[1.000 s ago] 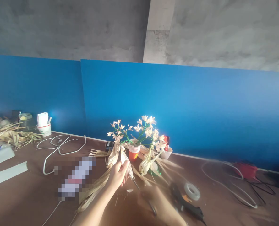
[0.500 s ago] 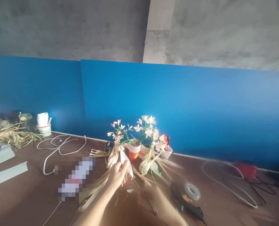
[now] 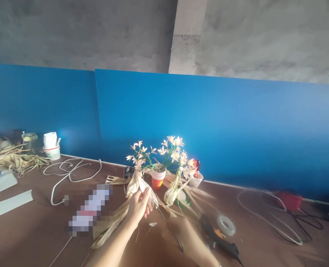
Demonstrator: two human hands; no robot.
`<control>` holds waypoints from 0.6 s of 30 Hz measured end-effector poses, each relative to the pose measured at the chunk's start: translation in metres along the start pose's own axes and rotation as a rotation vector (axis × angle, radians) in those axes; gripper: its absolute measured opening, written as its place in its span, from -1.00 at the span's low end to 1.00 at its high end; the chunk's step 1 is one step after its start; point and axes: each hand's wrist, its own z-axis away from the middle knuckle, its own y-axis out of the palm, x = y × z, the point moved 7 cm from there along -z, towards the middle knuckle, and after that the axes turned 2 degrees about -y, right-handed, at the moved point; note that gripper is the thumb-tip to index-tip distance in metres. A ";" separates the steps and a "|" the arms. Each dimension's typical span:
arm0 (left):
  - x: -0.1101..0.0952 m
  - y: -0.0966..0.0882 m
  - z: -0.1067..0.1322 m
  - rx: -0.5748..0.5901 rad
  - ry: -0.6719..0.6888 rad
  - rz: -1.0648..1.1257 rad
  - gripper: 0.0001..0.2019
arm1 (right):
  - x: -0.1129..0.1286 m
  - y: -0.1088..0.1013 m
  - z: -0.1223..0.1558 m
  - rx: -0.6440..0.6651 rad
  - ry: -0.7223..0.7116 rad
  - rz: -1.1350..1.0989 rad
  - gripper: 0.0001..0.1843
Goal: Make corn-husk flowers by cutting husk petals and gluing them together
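My left hand [image 3: 139, 207] is raised over the brown table [image 3: 31, 230], its fingers closed on a pale dried husk piece [image 3: 140, 184] that fans out above the knuckles. My right hand [image 3: 185, 233] is low and dim at the bottom centre. It looks wrapped round the handle of a thin dark tool [image 3: 164, 218] whose tip points up toward the husk. Loose husk strips [image 3: 109, 226] lie under my left forearm. Just behind the hands, a red paper cup [image 3: 157, 180] holds a bunch of small husk flowers [image 3: 164, 151] on green stems.
A black glue gun [image 3: 218, 243] and a tape roll [image 3: 226, 225] lie right of my right hand. White cables [image 3: 70, 172] and a pixelated object [image 3: 90, 207] lie to the left, with a husk pile [image 3: 11, 159] and a white cup [image 3: 52, 146] beyond. Blue panels [image 3: 209, 126] back the table.
My left hand has turned the husk piece slightly. My right hand and the dark tool stay in about the same place.
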 end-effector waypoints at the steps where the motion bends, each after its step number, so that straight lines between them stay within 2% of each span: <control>1: -0.001 0.000 0.001 -0.007 0.001 0.028 -0.46 | -0.001 0.000 0.000 -0.004 0.005 -0.007 -0.85; 7: 0.000 0.002 0.003 -0.006 -0.023 0.161 -0.47 | 0.001 -0.004 0.000 -0.054 -0.028 0.011 -0.83; 14: 0.007 0.006 0.005 -0.014 -0.056 0.211 -0.45 | -0.021 -0.002 -0.003 -0.111 0.101 -0.116 -0.80; 18: 0.013 0.009 0.007 -0.043 -0.110 0.240 -0.46 | -0.023 -0.003 -0.005 -0.130 0.075 -0.126 -0.77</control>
